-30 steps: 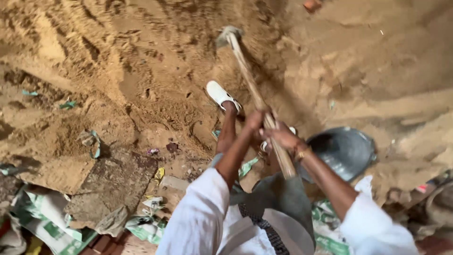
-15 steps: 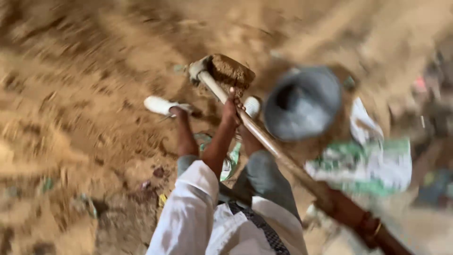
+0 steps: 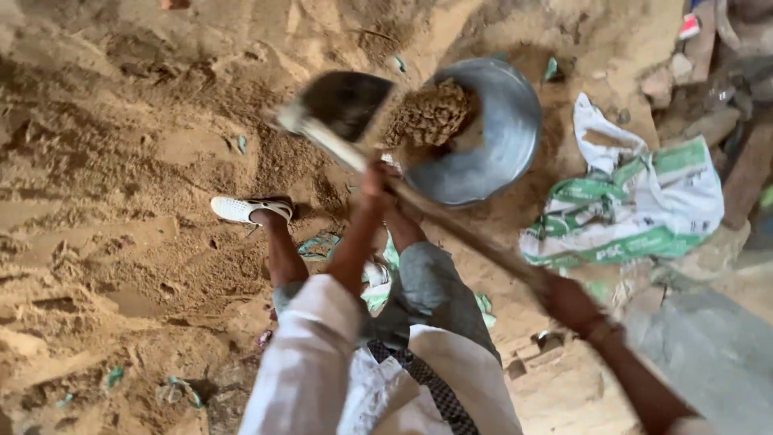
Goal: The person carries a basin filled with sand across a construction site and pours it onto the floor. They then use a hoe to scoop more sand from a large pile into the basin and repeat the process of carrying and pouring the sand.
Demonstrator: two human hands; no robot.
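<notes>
Two hands are sharing one long wooden handle (image 3: 467, 234); the left hand (image 3: 377, 179) is gripping it high up near the blade, centre of the frame, fingers closed around the wood; the right hand (image 3: 568, 300) is clamping the far end at lower right, also closed tight; spacing the hands this way is giving leverage over the loaded end. Shovel blade (image 3: 342, 103) is sitting tilted at upper centre, blurred, its face turned toward the metal pan (image 3: 503, 141); a clump of sand (image 3: 431, 113) is lying just beyond the blade, over the pan's left rim, apparently tipping in. Pan is resting on the sandy ground (image 3: 121, 217) at upper centre-right, within reach of the blade. White shoe (image 3: 241, 209) is planted at left centre, leg braced. Green-and-white sack (image 3: 636, 209) is lying crumpled right of the pan.
</notes>
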